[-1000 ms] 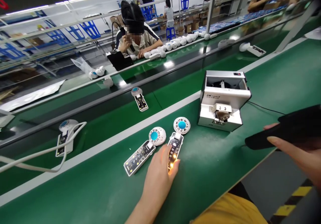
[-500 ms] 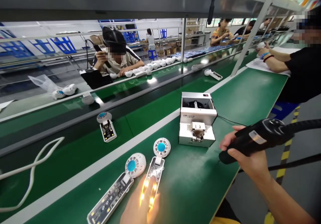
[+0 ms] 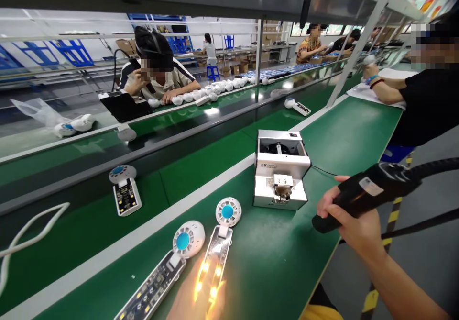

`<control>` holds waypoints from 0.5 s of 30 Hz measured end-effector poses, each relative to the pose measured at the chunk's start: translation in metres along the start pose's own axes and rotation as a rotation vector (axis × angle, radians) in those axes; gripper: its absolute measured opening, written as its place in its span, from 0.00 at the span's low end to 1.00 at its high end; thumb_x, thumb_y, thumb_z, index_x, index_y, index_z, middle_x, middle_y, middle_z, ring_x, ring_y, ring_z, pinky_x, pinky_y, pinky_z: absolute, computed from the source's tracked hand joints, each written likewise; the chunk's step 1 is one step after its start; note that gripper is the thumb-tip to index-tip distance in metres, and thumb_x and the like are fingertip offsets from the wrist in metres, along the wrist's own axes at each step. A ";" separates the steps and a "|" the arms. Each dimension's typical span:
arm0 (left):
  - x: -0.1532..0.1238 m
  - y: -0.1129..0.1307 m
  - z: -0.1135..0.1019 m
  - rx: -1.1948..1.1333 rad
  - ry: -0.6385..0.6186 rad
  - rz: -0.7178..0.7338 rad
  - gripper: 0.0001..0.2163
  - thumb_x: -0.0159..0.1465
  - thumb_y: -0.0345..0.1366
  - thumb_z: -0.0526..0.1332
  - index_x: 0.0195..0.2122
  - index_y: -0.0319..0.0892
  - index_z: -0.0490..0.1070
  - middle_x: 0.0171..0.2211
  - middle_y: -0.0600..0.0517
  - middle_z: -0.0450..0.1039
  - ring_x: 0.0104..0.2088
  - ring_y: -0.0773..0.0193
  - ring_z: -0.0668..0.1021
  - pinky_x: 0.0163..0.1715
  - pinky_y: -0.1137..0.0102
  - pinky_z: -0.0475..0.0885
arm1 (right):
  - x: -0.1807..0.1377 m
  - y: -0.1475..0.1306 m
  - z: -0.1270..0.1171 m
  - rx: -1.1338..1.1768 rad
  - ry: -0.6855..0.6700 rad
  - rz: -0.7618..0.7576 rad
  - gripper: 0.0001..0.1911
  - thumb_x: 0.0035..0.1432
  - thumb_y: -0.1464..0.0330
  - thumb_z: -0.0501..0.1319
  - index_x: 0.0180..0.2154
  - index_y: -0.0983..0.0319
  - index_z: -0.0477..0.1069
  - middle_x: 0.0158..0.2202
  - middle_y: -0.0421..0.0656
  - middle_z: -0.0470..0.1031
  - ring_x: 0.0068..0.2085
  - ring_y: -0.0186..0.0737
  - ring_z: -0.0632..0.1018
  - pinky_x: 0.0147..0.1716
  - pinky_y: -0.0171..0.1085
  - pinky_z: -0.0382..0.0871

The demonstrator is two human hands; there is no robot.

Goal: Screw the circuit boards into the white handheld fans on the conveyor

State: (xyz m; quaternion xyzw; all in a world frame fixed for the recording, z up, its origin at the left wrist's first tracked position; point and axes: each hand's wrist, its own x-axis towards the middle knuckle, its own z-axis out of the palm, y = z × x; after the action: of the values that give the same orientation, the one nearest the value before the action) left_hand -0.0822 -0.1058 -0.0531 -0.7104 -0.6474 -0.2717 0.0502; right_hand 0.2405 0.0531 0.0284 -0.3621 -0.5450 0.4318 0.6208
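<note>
At the bottom centre, my left hand (image 3: 195,293) grips the lower part of a white device with an exposed circuit board (image 3: 221,243), whose small lamps glow orange. Its round vented head (image 3: 228,212) has a blue centre. Just left of it, a second such device (image 3: 158,281) lies unlit on the green bench. My right hand (image 3: 358,229) is wrapped round a black electric screwdriver (image 3: 373,191), held nearly level above the bench's front edge. Between and beyond my hands stands a white screw feeder (image 3: 281,176). The screwdriver's tip is not clearly visible.
Another open device (image 3: 127,196) lies on the green conveyor belt (image 3: 186,167); one more (image 3: 297,105) lies farther along. A white cable (image 3: 32,234) loops at left. Across the line sits a co-worker (image 3: 158,71) by a row of white heads. Another person (image 3: 426,90) works at right.
The device on the belt has shifted left, and the whole view has moved slightly. Both my hands keep their grips, almost in place. The co-worker opposite has changed hand position.
</note>
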 end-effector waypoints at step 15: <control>0.015 0.029 -0.025 0.172 -0.047 0.056 0.17 0.70 0.36 0.54 0.59 0.39 0.66 0.53 0.40 0.71 0.49 0.53 0.78 0.44 0.63 0.78 | -0.001 -0.007 0.001 -0.071 -0.026 -0.025 0.29 0.50 0.74 0.70 0.53 0.56 0.65 0.27 0.39 0.74 0.25 0.45 0.74 0.27 0.45 0.71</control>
State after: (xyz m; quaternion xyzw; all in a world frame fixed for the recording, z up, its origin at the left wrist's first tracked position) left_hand -0.0625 -0.1076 -0.0171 -0.7274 -0.6492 -0.1968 0.1031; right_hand 0.2408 0.0496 0.0351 -0.3714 -0.5725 0.4090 0.6058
